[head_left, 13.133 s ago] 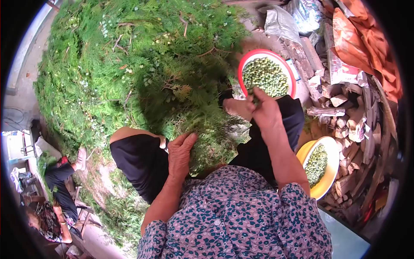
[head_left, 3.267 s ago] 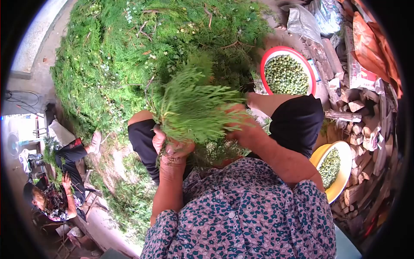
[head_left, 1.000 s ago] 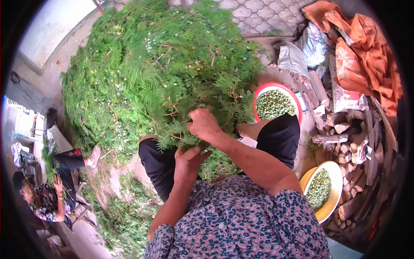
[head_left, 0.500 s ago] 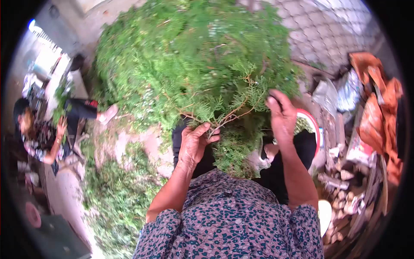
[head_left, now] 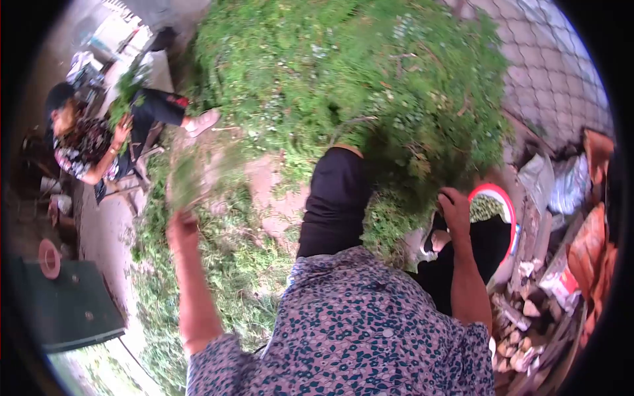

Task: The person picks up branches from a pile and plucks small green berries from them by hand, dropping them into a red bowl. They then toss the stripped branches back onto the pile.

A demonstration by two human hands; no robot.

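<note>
Out to the left, my left hand [head_left: 183, 228] is closed at the stem end of a leafy evergreen sprig [head_left: 191, 178], which is smeared by motion. Below and around that hand lies a loose spread of cut greenery [head_left: 224, 264]. My right hand [head_left: 454, 208] is over my right leg, beside a red-rimmed white basin [head_left: 512, 221] with small green bits in it. Its fingers are curled in; whatever they may hold is hidden. A large heap of evergreen branches [head_left: 343, 72] rises in front of my knees.
At the left a seated person [head_left: 86, 138] holds a green branch [head_left: 125, 92]. A dark green box-like surface [head_left: 72, 303] stands at lower left. On the right are split firewood [head_left: 518, 350], plastic bags [head_left: 568, 185] and orange cloth [head_left: 588, 251].
My left hand has swung from the middle out to the left, carrying the sprig away from my right hand. My right hand has dropped lower, nearer the basin. The view has shifted left.
</note>
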